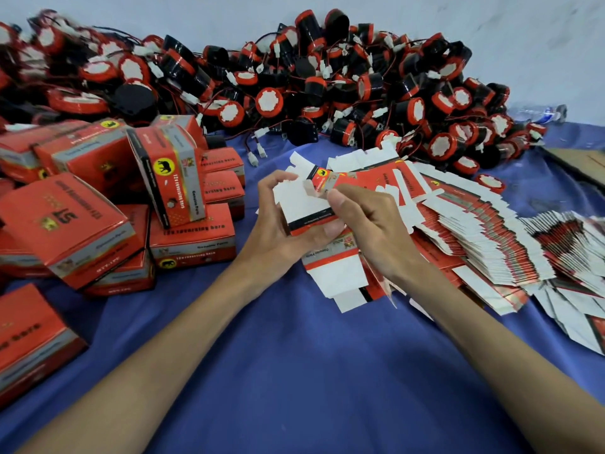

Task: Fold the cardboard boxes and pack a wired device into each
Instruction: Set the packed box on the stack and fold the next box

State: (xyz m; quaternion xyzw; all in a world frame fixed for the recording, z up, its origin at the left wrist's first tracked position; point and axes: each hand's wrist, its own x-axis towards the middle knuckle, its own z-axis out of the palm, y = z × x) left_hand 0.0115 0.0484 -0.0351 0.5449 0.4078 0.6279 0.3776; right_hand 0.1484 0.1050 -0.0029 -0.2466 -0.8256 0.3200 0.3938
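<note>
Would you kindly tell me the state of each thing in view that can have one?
Box in hand, partly folded, flaps open
Left hand, grips the box
Right hand, pinches its top edge
Finished boxes, closed, piled at left
Flat blanks, unfolded, fanned out at right
Wired devices, loose, heaped, unpacked

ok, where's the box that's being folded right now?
Head view, centre: the flat box is held by the left hand and right hand above the blue cloth, finished boxes to its left, fanned stack of blanks to its right.
</note>
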